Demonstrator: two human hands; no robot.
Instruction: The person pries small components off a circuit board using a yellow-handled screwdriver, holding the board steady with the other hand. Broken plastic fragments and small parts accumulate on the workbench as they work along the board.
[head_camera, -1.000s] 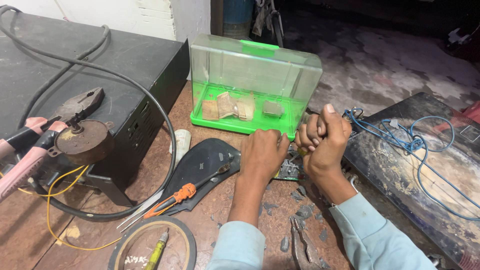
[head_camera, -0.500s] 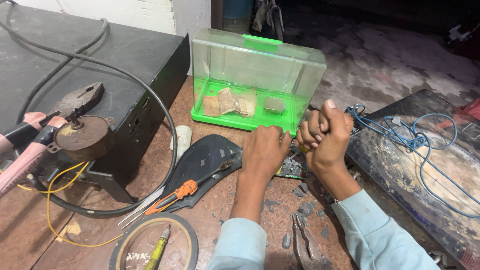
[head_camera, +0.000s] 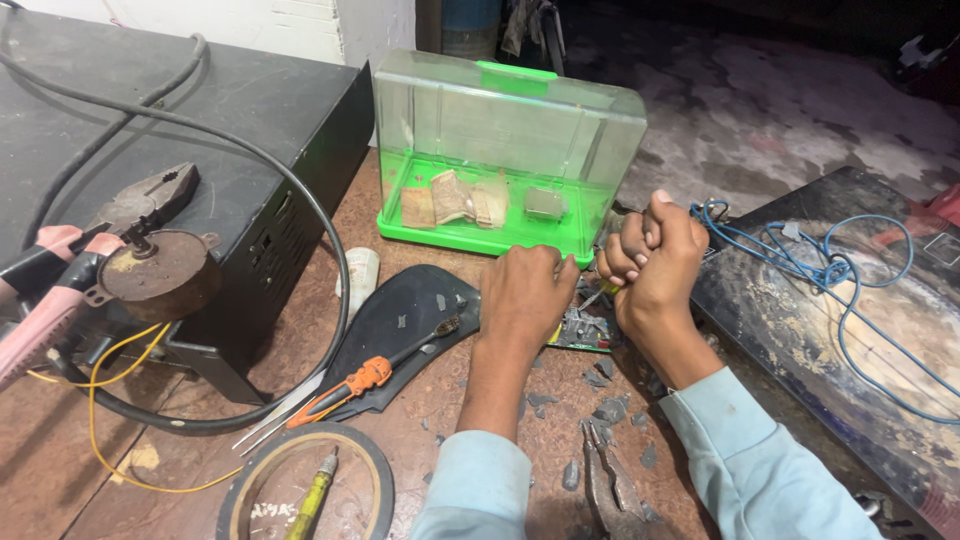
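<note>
While pinning the small green circuit board (head_camera: 583, 331) to the scuffed brown worktable (head_camera: 425, 415) under the flat, ungripping left hand (head_camera: 525, 295), seems mid-pry, right hand (head_camera: 655, 255) fisted tight around a thin-shafted tool (head_camera: 603, 293) (tip hidden); calls for steady pressure.

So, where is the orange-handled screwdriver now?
In the head view, the orange-handled screwdriver lies on the table left of the left hand, across the black curved cover.

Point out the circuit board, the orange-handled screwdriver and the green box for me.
circuit board (head_camera: 585, 330): head view, the bare part right of the left hand.
orange-handled screwdriver (head_camera: 365, 376): head view, middle of its orange handle.
green box (head_camera: 480, 238): head view, front edge of its green base.
</note>
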